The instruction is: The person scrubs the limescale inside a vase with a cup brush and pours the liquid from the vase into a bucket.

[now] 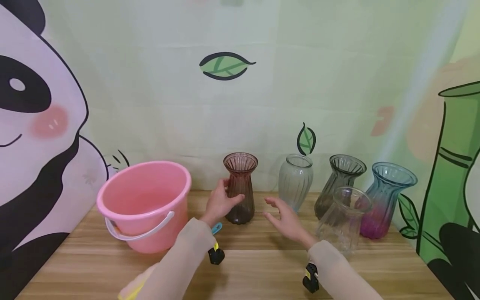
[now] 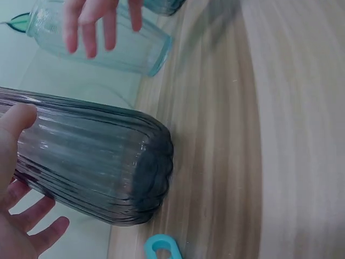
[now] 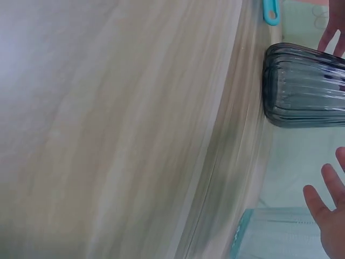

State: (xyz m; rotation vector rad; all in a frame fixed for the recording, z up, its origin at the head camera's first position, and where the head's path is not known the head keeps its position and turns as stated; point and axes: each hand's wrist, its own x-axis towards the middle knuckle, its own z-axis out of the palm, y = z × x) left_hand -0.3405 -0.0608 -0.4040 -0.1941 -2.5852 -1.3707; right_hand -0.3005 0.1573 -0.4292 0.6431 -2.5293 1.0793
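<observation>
On the table, left hand grips brown vase, right hand open, pink bucket beside

- left wrist cam cuts off the brown vase neck, only the body shows
- worktop is pretty smeared with blur in the right wrist view
- right hand only pokes in as fingertips
</observation>
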